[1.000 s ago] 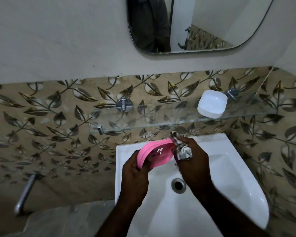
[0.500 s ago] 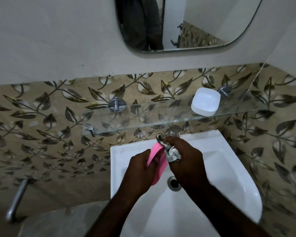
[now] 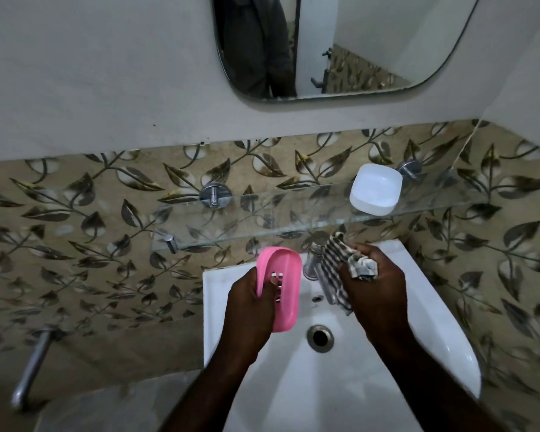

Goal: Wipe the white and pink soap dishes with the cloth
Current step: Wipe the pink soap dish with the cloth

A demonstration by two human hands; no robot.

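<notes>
My left hand [image 3: 251, 304] grips the pink soap dish [image 3: 283, 285] by its left edge and holds it over the white basin [image 3: 418, 338], its slotted face turned toward me. My right hand [image 3: 376, 285] clutches a checked grey and white cloth [image 3: 337, 266], bunched in the fist with a strip hanging down beside the tap [image 3: 312, 260]. Cloth and pink dish are apart. The white soap dish [image 3: 375, 189] sits on the right part of the glass shelf [image 3: 262, 222], above both hands.
A mirror [image 3: 340, 42] hangs on the wall above the leaf-patterned tiles. The basin drain [image 3: 319, 336] lies between my forearms. A metal pipe [image 3: 32, 369] sticks out low on the left. Chrome shelf brackets [image 3: 214, 194] hold the glass shelf.
The pink dish has turned from edge-on to facing me and shifted left. My right hand with the cloth has pulled away from the dish to the right.
</notes>
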